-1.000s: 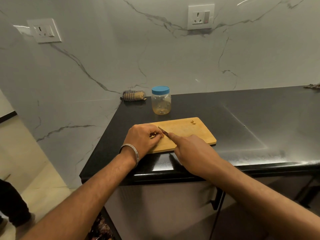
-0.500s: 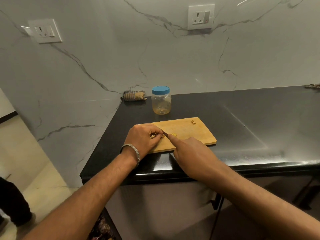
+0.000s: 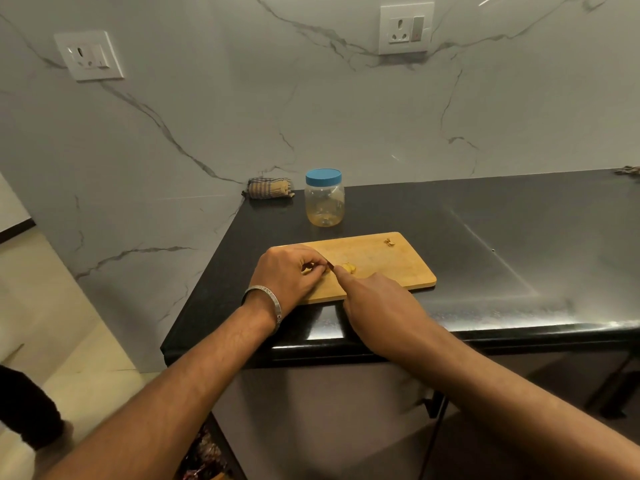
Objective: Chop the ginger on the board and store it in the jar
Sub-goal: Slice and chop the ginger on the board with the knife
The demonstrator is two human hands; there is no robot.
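A wooden cutting board (image 3: 384, 268) lies near the counter's left front corner. My left hand (image 3: 289, 273) rests on the board's left end and pinches a piece of ginger (image 3: 309, 270) under curled fingers. My right hand (image 3: 375, 301) grips a knife (image 3: 330, 267), index finger stretched along the blade; most of the knife is hidden. Yellow cut ginger pieces (image 3: 349, 268) lie just right of the blade. A small scrap (image 3: 389, 241) sits at the board's far right corner. The clear jar (image 3: 324, 202) with a blue lid stands shut behind the board.
The black counter (image 3: 502, 237) runs to the right, its front edge close under my wrists. A folded checked cloth (image 3: 269, 188) lies in the back left corner against the marble wall. Two wall sockets (image 3: 406, 27) sit above. The floor drops away to the left.
The knife came down and cut; yellow ginger pieces now lie beside the blade. My right hand shifted slightly back toward me. My left hand stayed on the ginger.
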